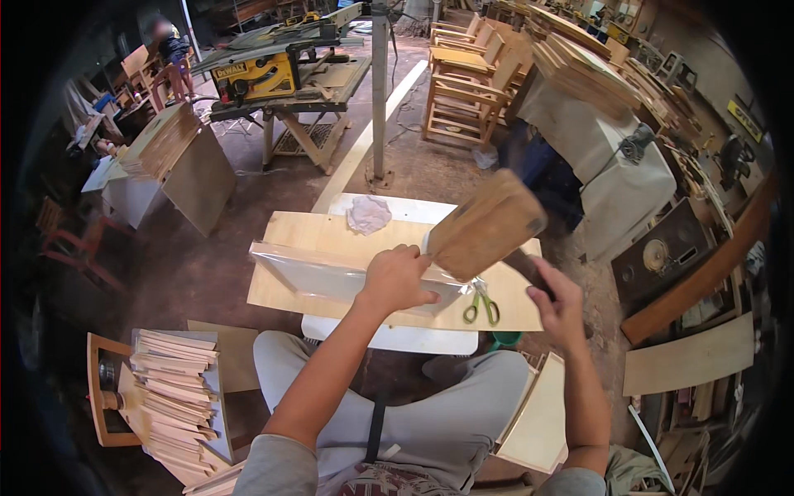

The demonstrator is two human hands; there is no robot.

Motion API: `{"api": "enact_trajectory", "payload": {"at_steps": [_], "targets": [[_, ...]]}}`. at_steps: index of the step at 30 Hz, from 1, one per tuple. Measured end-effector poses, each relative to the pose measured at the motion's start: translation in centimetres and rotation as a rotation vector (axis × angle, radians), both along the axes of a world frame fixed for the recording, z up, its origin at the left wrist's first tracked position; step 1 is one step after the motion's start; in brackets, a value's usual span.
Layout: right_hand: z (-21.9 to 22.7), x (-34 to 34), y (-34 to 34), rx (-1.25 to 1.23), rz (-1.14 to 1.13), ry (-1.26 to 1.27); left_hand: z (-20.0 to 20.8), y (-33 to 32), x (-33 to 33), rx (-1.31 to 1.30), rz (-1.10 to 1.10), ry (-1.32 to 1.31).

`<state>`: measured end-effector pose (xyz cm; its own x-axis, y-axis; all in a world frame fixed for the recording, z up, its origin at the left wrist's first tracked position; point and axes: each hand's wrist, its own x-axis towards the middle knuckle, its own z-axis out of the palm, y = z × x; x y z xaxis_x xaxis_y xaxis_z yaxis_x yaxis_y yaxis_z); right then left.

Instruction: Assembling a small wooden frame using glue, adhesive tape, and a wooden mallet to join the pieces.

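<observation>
My right hand [559, 302] grips the dark handle of a wooden mallet [486, 223]. Its blocky head is raised over the right part of a pale wooden board [281, 302]. On that board rests a translucent plastic sheet [318, 277], long and folded. My left hand [397, 281] is closed over the sheet's right part, just left of the mallet head. A bit of something white shows by its fingertips, but the mallet hides most of it. Green-handled scissors [482, 307] lie right of my left hand. Farther back on the board sits a crumpled whitish wad [368, 214].
The board lies across a white surface [389, 337] before my knees. Stacked thin wood strips [175, 388] stand at lower left. Beyond are a metal post [379, 99], a yellow table saw [256, 76] and wooden chairs [467, 91]. A person [171, 45] is at far left.
</observation>
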<state>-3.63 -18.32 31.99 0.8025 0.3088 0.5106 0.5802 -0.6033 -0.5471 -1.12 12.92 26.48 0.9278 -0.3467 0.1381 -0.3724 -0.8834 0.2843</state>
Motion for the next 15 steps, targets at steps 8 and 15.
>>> {"api": "enact_trajectory", "payload": {"at_steps": [8, 15], "targets": [[1.2, -3.4, 0.4, -0.311, -0.196, -0.193, -0.7, -0.1, -1.2, -0.041, -0.002, -0.068], [0.8, -3.4, 0.9, -0.304, -0.170, -0.171, -0.5, -0.1, -1.3, -0.040, 0.023, -0.042]]}}
